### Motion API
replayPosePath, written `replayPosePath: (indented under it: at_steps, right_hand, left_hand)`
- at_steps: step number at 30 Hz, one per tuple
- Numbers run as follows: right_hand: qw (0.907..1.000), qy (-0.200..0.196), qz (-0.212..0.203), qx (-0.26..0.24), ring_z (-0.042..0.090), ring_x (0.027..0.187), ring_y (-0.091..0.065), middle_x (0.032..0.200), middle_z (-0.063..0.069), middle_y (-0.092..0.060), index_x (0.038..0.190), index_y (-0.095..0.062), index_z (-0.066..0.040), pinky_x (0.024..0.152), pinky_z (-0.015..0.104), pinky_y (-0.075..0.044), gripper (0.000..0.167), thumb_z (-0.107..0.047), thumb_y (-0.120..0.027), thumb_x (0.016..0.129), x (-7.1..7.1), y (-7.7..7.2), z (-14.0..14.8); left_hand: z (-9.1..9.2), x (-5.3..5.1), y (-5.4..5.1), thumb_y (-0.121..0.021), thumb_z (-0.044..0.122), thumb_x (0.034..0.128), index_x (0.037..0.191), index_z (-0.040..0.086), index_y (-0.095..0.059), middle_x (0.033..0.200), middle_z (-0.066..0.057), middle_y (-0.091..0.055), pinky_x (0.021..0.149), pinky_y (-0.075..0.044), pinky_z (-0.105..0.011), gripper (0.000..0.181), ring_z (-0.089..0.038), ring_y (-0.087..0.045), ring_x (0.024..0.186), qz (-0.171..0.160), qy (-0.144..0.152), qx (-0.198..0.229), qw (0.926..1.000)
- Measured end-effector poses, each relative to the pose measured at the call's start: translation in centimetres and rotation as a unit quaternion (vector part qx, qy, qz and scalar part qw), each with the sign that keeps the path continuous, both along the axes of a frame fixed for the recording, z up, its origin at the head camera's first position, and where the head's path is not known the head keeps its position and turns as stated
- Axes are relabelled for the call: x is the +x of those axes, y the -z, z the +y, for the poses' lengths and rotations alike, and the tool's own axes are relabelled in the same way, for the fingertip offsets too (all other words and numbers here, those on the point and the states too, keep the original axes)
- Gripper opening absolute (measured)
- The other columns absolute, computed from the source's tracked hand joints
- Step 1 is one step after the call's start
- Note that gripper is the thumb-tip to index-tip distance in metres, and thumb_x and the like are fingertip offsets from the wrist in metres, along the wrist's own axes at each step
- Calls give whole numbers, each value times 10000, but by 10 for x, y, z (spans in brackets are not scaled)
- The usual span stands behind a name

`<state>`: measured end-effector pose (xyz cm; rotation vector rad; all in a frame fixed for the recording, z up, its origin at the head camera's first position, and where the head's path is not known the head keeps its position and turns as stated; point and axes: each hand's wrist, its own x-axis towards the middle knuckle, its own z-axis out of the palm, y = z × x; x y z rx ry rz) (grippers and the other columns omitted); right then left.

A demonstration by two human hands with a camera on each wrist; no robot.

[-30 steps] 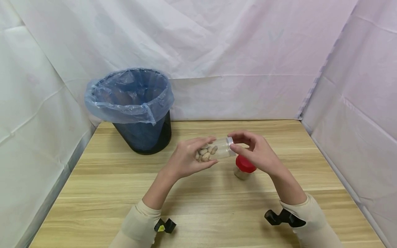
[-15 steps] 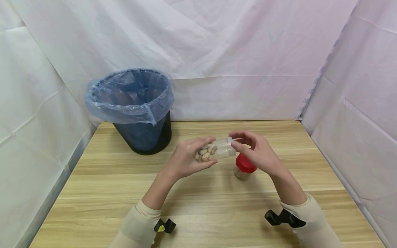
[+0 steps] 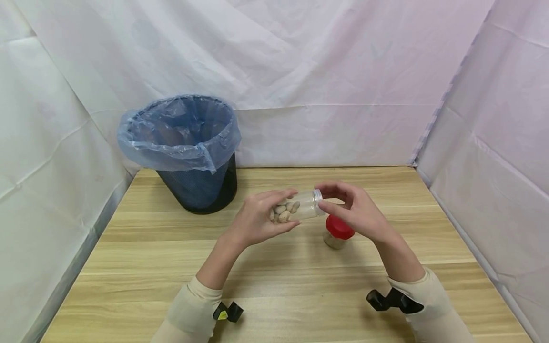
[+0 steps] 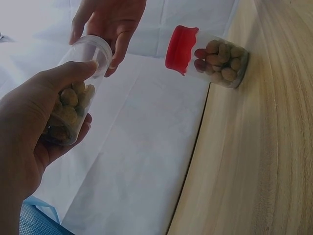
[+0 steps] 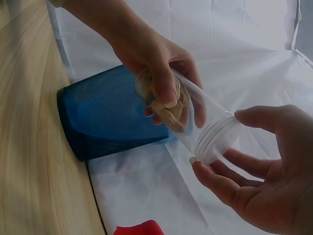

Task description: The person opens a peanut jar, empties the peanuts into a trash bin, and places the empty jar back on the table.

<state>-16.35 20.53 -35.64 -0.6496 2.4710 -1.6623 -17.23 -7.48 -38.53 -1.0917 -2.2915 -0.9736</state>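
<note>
In the head view my left hand grips the lower part of a clear plastic jar, tilted well over above the table. What look like unshelled peanuts lie in its lower end, partly hidden by the fingers. My right hand pinches the jar's clear ribbed top end, thumb on one side and fingers on the other. Whether that end is a separate cap or the threaded neck, I cannot tell. Below the right hand stands a second clear jar with a red lid, holding brown nut-like pieces.
A black mesh bin lined with a blue plastic bag stands at the table's back left. White sheeting hangs behind and on both sides of the wooden table.
My right fingers and thumb shift slightly at the jar's top end, out to the right and then back. The left hand, the jar and everything on the table keep their places.
</note>
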Motion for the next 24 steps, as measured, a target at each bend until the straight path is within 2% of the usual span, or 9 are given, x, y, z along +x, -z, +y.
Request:
replayPosePath:
  at_steps: [4, 7, 10, 12, 17, 20, 24]
  right_hand:
    - [9969, -460, 5, -645, 208, 1215, -700, 1356, 134, -649, 1418, -602, 21, 1008, 287, -612, 443, -15, -734, 996, 0, 0, 0]
    - [9941, -640, 21, -872, 224, 1196, -701, 1358, 154, -630, 1420, -580, 54, 1058, 306, -587, 458, 33, -727, 986, 0, 0, -1]
    - [9963, -540, 96, -665, 227, 1208, -697, 1368, 156, -638, 1427, -590, 23, 1029, 287, -601, 438, -6, -710, 1007, 0, 0, 0]
    - [9987, -334, 106, -374, 228, 1220, -691, 1378, 134, -651, 1432, -605, -20, 1014, 256, -593, 417, -77, -699, 1031, 0, 0, 0]
    - [9996, 185, -163, 167, 208, 1153, -714, 1351, 99, -690, 1418, -649, -91, 978, 226, -588, 387, -262, -679, 1072, 0, 0, -1]
    - [9990, 255, -277, 225, 212, 1101, -732, 1308, 116, -709, 1396, -670, -87, 966, 239, -603, 378, -289, -674, 1077, 0, 0, -1]
    - [9992, 210, -245, 252, 209, 1118, -733, 1295, 111, -722, 1386, -682, -84, 962, 234, -599, 366, -265, -688, 1068, -1, 0, -1]
  left_hand:
    - [0, 0, -1, -985, 260, 794, 1342, 56, -745, 1240, -116, -802, 853, -661, -343, 632, -205, -797, 1039, -56, 39, 88, 9999]
    - [0, 0, -1, -984, 259, 794, 1345, 64, -745, 1241, -116, -802, 854, -662, -341, 631, -207, -798, 1043, -75, 45, 96, 9999]
    - [-1, 0, 0, -983, 263, 796, 1349, 75, -744, 1245, -113, -801, 858, -661, -340, 631, -208, -798, 1047, -56, 46, 92, 9999]
    - [0, 0, -1, -981, 271, 799, 1349, 80, -744, 1253, -108, -800, 868, -660, -338, 629, -206, -797, 1056, -20, 56, 67, 10000]
    - [0, 0, -1, -978, 281, 804, 1344, 80, -742, 1275, -92, -794, 894, -656, -333, 623, -204, -793, 1078, 105, 107, -5, 9999]
    - [1, 0, 0, -975, 282, 810, 1346, 78, -740, 1281, -88, -793, 895, -656, -330, 620, -212, -795, 1080, 146, 123, -38, 9998]
    - [1, 0, 0, -969, 287, 819, 1354, 84, -738, 1280, -82, -793, 890, -657, -328, 617, -211, -795, 1077, 144, 100, -93, 9998]
